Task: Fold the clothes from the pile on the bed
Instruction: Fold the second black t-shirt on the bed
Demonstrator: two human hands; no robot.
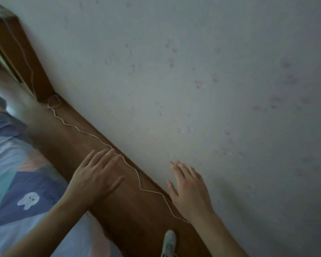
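Observation:
My left hand [97, 174] is held out flat in front of the wooden headboard [78, 145], fingers straight and spread, holding nothing. My right hand [188, 188] is raised in front of the pale wall [193, 80], fingers also straight and empty. The bed sheet [17, 182], blue and light patches with a white bunny print, fills the lower left. No clothes pile shows in this tilted view.
A thin white cable [137, 175] snakes along the top of the headboard between my hands. A white plug or charger [169, 242] sits at the bottom edge. A wooden frame corner [13, 43] stands at the upper left.

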